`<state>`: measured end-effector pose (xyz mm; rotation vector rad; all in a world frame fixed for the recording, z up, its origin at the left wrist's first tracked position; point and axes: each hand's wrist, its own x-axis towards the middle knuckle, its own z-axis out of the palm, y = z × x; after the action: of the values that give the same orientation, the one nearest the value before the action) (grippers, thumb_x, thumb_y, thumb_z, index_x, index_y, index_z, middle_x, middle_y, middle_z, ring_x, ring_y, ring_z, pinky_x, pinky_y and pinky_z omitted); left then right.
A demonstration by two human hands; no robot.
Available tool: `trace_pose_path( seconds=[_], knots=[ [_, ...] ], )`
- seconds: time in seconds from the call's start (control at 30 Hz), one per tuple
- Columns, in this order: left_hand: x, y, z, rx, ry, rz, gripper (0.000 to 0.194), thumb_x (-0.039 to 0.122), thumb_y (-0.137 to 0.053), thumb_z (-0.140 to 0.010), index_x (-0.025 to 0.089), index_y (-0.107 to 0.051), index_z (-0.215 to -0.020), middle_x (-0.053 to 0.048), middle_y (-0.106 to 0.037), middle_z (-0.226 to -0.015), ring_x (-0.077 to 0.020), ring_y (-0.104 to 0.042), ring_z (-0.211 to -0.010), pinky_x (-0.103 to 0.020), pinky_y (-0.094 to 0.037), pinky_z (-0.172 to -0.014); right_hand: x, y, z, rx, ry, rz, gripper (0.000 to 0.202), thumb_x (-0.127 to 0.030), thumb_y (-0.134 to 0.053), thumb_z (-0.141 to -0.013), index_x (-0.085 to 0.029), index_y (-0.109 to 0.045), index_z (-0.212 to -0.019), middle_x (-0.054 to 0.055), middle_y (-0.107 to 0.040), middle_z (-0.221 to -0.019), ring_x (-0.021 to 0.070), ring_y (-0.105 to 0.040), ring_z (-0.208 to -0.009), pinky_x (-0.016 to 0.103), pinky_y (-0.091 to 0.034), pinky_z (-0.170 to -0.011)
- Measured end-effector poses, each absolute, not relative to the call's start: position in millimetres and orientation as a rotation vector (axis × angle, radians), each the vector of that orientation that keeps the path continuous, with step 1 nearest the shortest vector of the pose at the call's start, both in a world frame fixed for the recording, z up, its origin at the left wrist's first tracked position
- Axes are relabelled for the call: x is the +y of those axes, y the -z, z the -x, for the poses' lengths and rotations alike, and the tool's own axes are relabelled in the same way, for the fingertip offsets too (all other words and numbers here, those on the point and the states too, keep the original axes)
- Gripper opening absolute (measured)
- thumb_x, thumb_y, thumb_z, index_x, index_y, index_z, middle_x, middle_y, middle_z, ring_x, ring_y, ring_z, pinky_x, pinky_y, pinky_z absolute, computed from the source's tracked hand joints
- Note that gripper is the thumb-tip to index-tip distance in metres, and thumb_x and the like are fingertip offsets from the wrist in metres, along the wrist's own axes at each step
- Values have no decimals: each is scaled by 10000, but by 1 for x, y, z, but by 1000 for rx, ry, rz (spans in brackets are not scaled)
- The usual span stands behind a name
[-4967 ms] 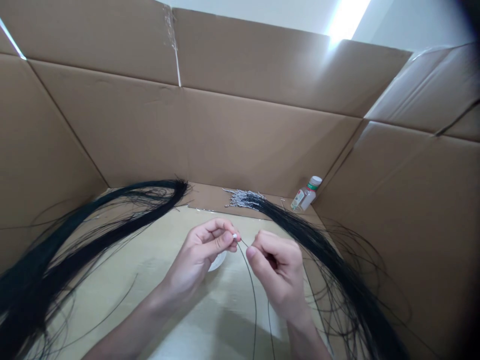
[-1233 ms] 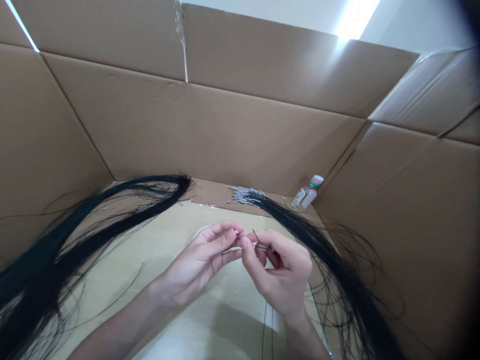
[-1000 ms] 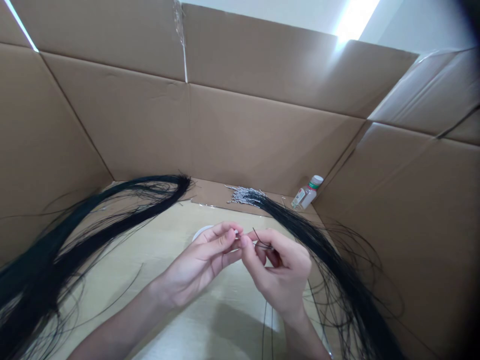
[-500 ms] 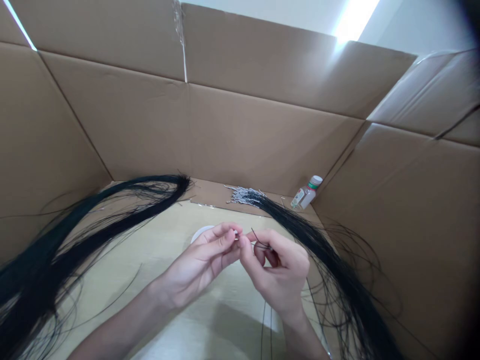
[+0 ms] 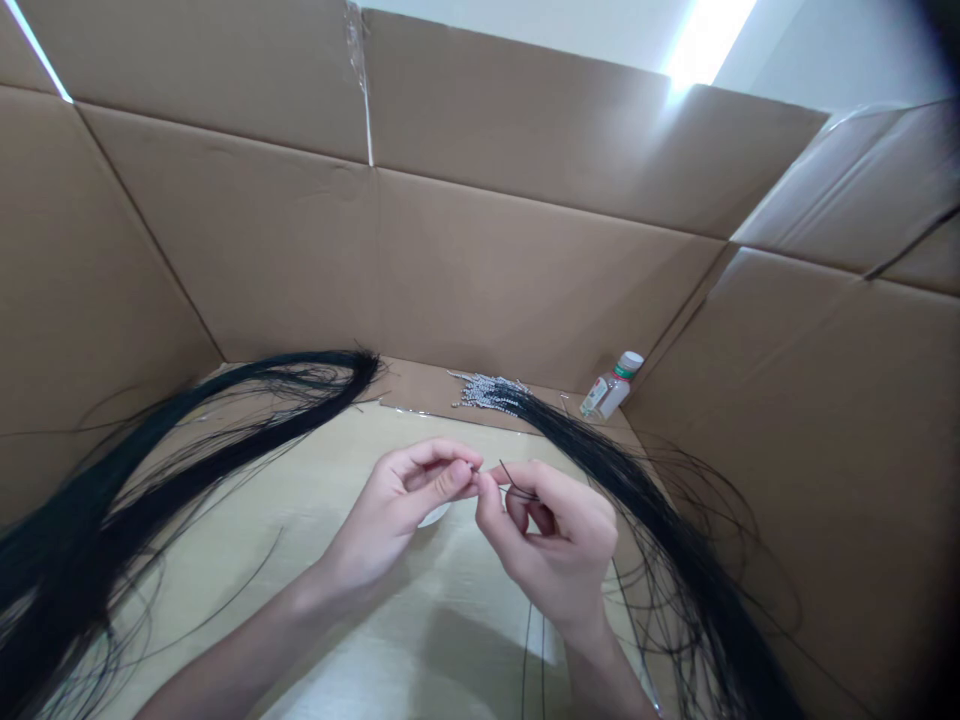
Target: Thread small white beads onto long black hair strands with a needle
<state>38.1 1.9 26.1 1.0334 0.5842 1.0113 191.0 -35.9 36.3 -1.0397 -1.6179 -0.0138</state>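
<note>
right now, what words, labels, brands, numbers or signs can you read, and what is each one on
No text is readable.
Small clear bottle with a white cap: its pale label and green band are too small and blurred to read.
Brown cardboard walls: no writing shows.

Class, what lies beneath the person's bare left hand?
Beneath the left hand are the pale yellow tabletop and a curved white object, partly showing. The hand covers the rest of that object, so its full shape and any contents cannot be seen.
</note>
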Motion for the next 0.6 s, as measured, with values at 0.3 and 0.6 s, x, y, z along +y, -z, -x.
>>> trace_pose_path(
  seconds=[0.3,0.6],
  knots=[
    [2,-27,-39,536,-951,-937,131,320,-773,-903,195,-768,-939,-29,-744,-926,-171,-707,-856,-294,-543,-877,-36,-35,-192,-1627,-18,1043,102,-124,-679,-884,-208,-690,-829,-96,-439,-526,62,-365,-421,203,-336,-424],
    [3,-24,-43,527,-957,-877,147,309,-757,-920,170,-754,-966,-55,-754,-968,-193,-711,-943,-304,-536,-917,-35,-34,-192,-1665,44,1068,68,-148,-687,-906,-194,-710,-862,-80,-515,-540,63,-406,-431,210,-357,-432]
  ],
)
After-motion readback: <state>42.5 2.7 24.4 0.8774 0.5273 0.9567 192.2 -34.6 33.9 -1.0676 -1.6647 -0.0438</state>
